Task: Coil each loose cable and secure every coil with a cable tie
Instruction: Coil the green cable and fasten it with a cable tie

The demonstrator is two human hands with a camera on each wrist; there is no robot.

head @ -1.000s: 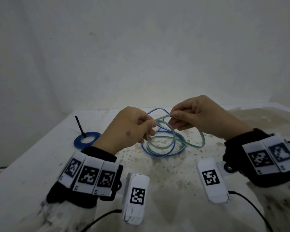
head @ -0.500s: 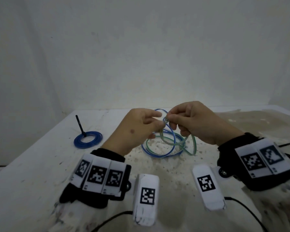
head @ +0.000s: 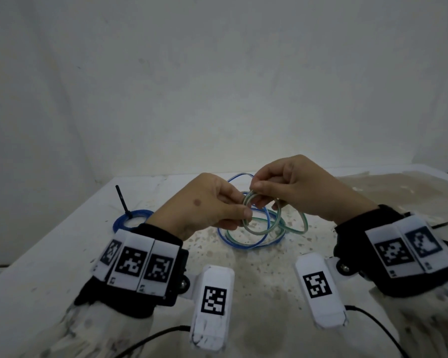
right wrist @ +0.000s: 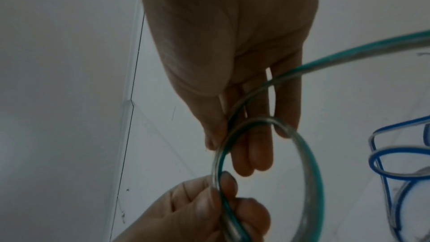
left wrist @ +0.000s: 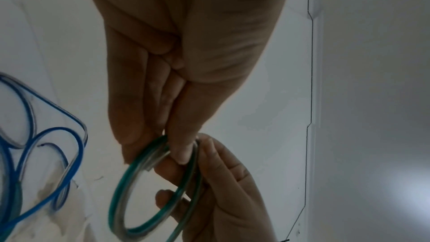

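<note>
A green-striped clear cable (head: 263, 229) is partly wound into a small coil held above the table. My left hand (head: 212, 205) pinches the coil's left side between thumb and fingers; in the left wrist view the coil (left wrist: 125, 187) hangs below the left hand (left wrist: 177, 146). My right hand (head: 290, 184) pinches the cable at the coil's top, and the loose green length (right wrist: 349, 56) runs past its fingers (right wrist: 253, 154). A loose blue-striped cable (head: 243, 242) lies in loops on the table under both hands.
A tied blue coil (head: 130, 219) with a black cable tie (head: 122, 201) sticking up lies at the back left of the speckled white table (head: 243, 285). A black tie (head: 439, 224) lies at the right. A white wall stands close behind.
Both hands have come together at the coil. The right hand brought more green cable in, so a further turn sits on the coil and the trailing loop on the table is shorter.
</note>
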